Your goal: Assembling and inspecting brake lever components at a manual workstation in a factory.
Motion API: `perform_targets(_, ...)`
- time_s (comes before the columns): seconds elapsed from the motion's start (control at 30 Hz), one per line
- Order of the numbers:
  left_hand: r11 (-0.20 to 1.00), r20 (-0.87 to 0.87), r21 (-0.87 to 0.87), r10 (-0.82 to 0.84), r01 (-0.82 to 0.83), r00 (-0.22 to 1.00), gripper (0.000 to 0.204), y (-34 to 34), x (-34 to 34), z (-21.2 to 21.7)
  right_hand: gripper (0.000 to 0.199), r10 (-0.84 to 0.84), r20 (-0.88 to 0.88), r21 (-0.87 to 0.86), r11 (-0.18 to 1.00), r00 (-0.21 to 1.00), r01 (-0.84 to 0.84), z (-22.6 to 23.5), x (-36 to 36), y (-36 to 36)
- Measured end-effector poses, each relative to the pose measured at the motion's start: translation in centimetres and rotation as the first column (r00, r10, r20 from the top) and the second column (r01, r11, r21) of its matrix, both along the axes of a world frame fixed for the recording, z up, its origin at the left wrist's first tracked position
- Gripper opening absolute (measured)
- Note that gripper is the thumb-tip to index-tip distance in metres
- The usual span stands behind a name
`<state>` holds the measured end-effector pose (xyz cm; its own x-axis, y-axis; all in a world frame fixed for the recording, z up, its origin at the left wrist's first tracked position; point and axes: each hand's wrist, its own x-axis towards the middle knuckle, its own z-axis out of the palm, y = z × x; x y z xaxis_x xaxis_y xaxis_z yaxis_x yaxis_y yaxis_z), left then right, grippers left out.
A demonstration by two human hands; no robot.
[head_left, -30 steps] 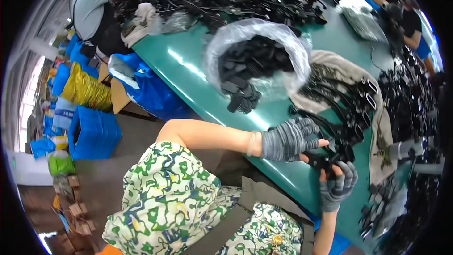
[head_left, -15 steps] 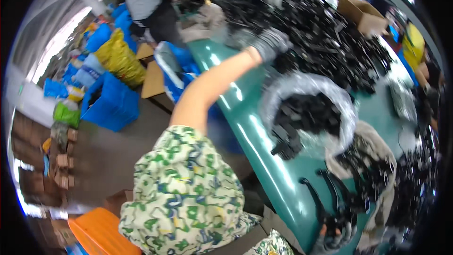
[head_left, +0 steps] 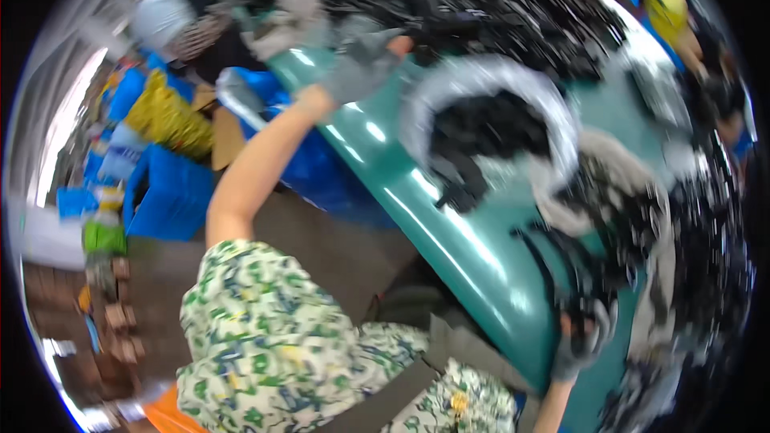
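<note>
My left hand (head_left: 358, 69), in a grey glove with a bare fingertip showing, reaches over the far left of the green table (head_left: 449, 228) beside a heap of black parts (head_left: 497, 8). Motion smears its fingers, so any grip is unclear. At the lower right, my gloved right hand (head_left: 579, 346) is closed around the near ends of several long, curved black straps (head_left: 542, 261). Between the hands stands a clear plastic bag (head_left: 561, 124) with a rolled rim, full of small black pieces (head_left: 489, 130).
Right of the straps lies a beige cloth sack (head_left: 662, 273) with black parts. Blue bins (head_left: 172, 196) and a yellow sack (head_left: 172, 116) stand on the left-hand floor. A co-worker (head_left: 164, 20) is at the far left; another person (head_left: 726, 100) is at the far right.
My left hand has drawn back leftward from the black heap. My right hand has come further into view with the straps. The whole view has shifted, with more blur.
</note>
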<state>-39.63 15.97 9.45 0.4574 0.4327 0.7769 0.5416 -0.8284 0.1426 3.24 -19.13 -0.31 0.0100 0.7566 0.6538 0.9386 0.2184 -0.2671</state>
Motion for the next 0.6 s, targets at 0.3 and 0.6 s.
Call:
perform_targets(0.3, 0.069, -0.061, -0.998, -0.858, -0.003, 0.51, 0.046, -20.9, 19.4, -4.4, 0.041, -0.123, -0.057, 0.029, 0.992, 0.991, 0.125, 0.6, 1.4, -2.3)
perform_targets(0.6, 0.455, -0.289, -0.87, -0.782, 0.19, 0.552, 0.04, -21.9, 24.1, -8.7, 0.035, -0.104, -0.352, -0.263, 0.965, 0.93, 0.008, 1.0, -2.2, -6.3)
